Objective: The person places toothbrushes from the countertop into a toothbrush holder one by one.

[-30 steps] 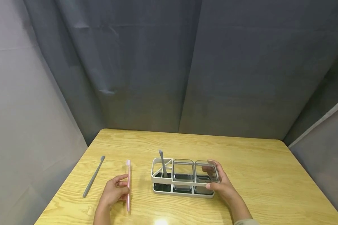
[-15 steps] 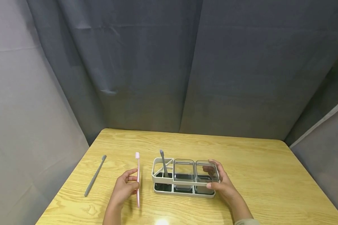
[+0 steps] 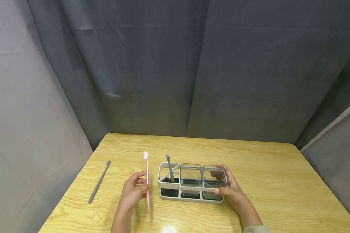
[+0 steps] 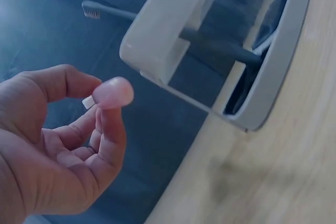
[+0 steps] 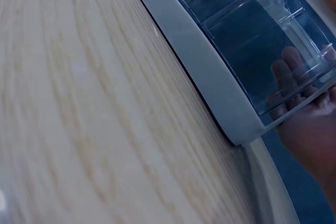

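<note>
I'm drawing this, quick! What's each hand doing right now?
Left hand: holding the pink toothbrush.
Right hand: holding the white rack at its right end.

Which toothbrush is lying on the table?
The leftmost gray toothbrush; the left hand pinches the pink one, and the other gray one leans in the rack.

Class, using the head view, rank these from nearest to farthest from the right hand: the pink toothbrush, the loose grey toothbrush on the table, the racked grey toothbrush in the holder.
From the right hand:
1. Racked grey toothbrush: in the holder's left end.
2. Pink toothbrush: left of the holder, in the left hand.
3. Loose grey toothbrush: farthest left, on the table.
</note>
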The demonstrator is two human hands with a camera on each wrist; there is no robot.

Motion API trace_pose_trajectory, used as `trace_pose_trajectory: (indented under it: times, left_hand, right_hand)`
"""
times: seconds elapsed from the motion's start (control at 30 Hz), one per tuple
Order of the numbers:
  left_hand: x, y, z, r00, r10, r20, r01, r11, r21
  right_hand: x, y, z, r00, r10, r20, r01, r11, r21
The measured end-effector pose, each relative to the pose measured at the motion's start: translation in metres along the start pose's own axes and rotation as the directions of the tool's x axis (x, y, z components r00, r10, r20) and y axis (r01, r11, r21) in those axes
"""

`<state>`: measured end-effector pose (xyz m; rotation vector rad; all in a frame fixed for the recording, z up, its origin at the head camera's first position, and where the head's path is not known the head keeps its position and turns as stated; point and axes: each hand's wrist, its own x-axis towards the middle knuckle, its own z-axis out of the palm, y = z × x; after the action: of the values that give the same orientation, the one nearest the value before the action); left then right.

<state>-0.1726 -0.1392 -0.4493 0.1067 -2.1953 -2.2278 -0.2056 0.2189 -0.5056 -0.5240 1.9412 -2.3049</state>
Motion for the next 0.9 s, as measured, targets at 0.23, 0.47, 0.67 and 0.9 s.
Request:
trace_pose_trajectory:
  times: [0.23,0.47,0.67,0.9]
  left_hand:
    - [-0.002,0.014,0.009,0.999,0.034,0.005,-0.034,0.999,0.006]
    - [-0.001,0.025,0.018,0.996,0.087,-0.002,-0.087,0.996,-0.017]
    - [0.000,0.033,0.025,0.989,0.145,-0.001,-0.144,0.986,-0.081]
    - [0.004,0.039,0.035,0.961,0.275,-0.036,-0.277,0.943,-0.185]
  right_hand:
    - [0.000,0.000,-0.001,1.000,-0.015,0.002,0.016,1.000,-0.015]
    - [0.000,0.002,-0.001,1.000,-0.020,0.005,0.020,1.000,-0.013]
    - [0.000,0.001,-0.001,0.998,-0.050,0.027,0.051,0.999,-0.015]
    - [0.001,0.001,-0.001,1.000,-0.013,0.003,0.013,1.000,-0.013]
